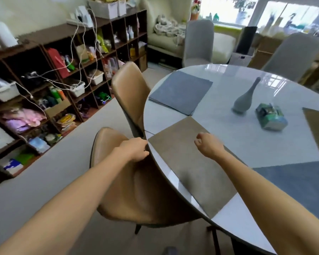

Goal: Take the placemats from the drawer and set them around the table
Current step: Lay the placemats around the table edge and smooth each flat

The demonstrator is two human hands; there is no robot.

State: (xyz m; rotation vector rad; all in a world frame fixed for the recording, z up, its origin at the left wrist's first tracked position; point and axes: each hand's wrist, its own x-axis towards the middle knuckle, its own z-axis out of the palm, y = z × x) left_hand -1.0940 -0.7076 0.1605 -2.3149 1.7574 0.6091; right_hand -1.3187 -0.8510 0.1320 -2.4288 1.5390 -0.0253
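Left grip [134, 150] is curling by a corner of the taupe rectangular placemat [191, 172], likely squaring it to the glossy round surface [228, 100]; hold unclear. Right grip [208, 144] is hovering curled, empty.

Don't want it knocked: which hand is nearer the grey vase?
Right: right hand over the brown placemat, short of the vase; left hand farther off at the table edge.
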